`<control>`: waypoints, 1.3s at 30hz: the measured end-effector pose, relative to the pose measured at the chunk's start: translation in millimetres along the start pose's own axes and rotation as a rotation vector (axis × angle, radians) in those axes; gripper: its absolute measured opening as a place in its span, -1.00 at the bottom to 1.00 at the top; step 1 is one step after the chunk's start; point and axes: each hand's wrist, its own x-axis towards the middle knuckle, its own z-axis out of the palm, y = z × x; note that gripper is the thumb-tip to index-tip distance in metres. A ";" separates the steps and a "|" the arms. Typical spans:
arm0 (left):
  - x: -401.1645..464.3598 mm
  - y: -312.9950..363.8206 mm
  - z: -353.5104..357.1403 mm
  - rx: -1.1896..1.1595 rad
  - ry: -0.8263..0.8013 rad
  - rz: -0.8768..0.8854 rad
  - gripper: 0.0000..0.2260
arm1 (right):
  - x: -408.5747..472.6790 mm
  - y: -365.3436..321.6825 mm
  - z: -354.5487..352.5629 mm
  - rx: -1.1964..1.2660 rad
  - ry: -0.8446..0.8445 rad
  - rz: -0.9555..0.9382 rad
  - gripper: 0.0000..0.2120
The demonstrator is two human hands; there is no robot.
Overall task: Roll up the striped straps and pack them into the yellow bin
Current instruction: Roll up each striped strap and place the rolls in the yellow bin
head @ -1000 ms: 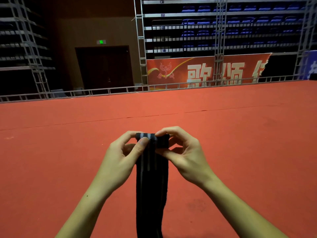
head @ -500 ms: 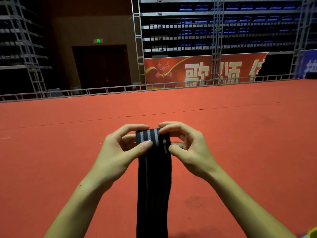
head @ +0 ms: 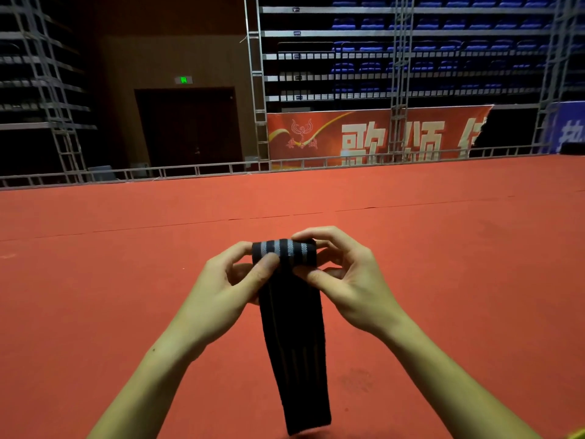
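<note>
A black strap with grey stripes [head: 292, 327] hangs in front of me, its top end wound into a small roll between both hands. My left hand [head: 228, 289] pinches the roll's left side, thumb pressed on its front. My right hand [head: 342, 277] pinches the right side, fingers curled over the top and thumb below. The loose tail drops down to its free end near the bottom of the view. A sliver of yellow, possibly the bin [head: 577, 435], shows at the bottom right corner.
A red carpeted floor [head: 126, 264] spreads all around. Metal railing [head: 196, 169] and truss towers stand at its far edge, with a red banner [head: 364, 134], blue seating tiers and a dark doorway behind.
The roll at the strap's top has grown thicker and shows more grey stripes. The tail has shortened, and its free end has come up into view.
</note>
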 end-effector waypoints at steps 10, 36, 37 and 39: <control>1.0 6.7 0.0 -0.171 0.012 -0.048 -0.79 | 1.9 6.5 3.8 0.063 0.036 -0.046 -0.66; 3.5 1.7 -13.5 0.010 -0.022 0.147 -0.46 | 1.6 -5.9 4.9 -0.018 0.023 0.019 -0.51; 3.4 1.6 -12.9 0.024 -0.008 0.141 -0.49 | 1.6 -5.2 5.0 -0.002 0.035 0.013 -0.51; 2.8 3.7 -11.4 0.035 0.007 0.127 -0.56 | 1.5 -3.4 5.2 0.032 0.054 0.004 -0.51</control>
